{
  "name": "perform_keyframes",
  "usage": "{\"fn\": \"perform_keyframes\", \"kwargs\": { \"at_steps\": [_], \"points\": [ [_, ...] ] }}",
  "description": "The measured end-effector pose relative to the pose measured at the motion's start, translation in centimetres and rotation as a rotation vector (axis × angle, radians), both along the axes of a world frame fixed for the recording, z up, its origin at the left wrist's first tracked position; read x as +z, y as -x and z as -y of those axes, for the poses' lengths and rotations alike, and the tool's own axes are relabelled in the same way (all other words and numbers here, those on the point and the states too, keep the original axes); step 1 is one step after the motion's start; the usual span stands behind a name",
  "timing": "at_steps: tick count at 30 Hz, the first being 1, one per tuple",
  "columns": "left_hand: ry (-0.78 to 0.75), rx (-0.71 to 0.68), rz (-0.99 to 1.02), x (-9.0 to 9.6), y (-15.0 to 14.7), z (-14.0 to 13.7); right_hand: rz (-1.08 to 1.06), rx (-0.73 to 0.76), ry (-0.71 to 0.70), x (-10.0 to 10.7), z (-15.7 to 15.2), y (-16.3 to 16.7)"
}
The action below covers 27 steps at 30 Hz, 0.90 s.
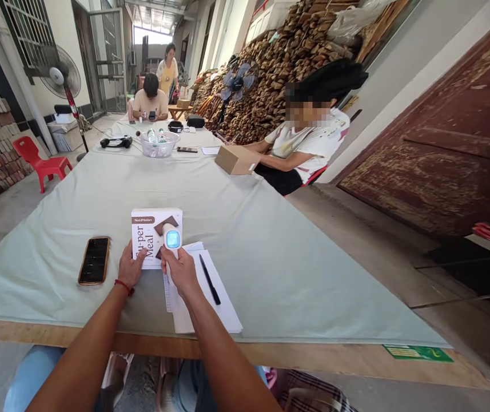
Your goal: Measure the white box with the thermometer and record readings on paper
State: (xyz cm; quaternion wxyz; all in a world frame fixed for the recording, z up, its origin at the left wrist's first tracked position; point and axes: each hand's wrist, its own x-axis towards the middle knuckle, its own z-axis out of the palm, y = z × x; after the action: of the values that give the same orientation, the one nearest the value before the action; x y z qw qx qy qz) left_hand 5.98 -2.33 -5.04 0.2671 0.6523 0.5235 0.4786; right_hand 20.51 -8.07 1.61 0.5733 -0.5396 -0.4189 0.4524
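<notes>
A white box [146, 223] printed "NutriMotion" and "Su-per Meal" stands near me on the cloth-covered table. My left hand [131, 266] is against its lower left side, thumb over the front and fingers round the edge. In my right hand [181, 269] is a white infrared thermometer [171, 229], its small screen lit blue and facing me. It is held in front of the box's right side and hides part of the print. White papers [202, 294] lie under my right wrist, with a black pen [209, 279] on them.
A smartphone [94, 260] lies left of the box. Farther off are a clear plastic bowl [158, 147] with bottles, a headset [116, 142] and a cardboard box [236, 159] by a seated person [309, 134]. Two more people are at the far end. A red chair [41, 160] stands left.
</notes>
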Motion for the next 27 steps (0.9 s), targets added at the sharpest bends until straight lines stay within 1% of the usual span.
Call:
{"fn": "perform_keyframes", "kwargs": {
  "at_steps": [7,10,17,21,24,27],
  "points": [
    [0.014,-0.007,0.018,0.0,0.0,-0.1,0.057,-0.002,0.022,0.2,0.2,-0.1],
    [0.029,-0.011,0.054,0.1,-0.1,0.0,0.037,0.009,0.025,0.2,0.3,-0.2],
    [0.035,-0.045,0.150,0.6,-0.1,0.3,-0.034,0.091,-0.020,0.4,1.2,-0.6],
    [0.038,0.010,0.123,0.5,0.0,0.3,-0.039,0.112,-0.033,0.9,2.6,-1.3],
    [0.039,0.030,0.105,0.7,0.2,0.3,-0.055,0.070,-0.050,1.1,3.8,-2.4],
    [0.111,-0.060,0.185,1.4,0.7,0.1,-0.091,-0.019,-0.057,0.9,5.0,-4.0]
  ]
}}
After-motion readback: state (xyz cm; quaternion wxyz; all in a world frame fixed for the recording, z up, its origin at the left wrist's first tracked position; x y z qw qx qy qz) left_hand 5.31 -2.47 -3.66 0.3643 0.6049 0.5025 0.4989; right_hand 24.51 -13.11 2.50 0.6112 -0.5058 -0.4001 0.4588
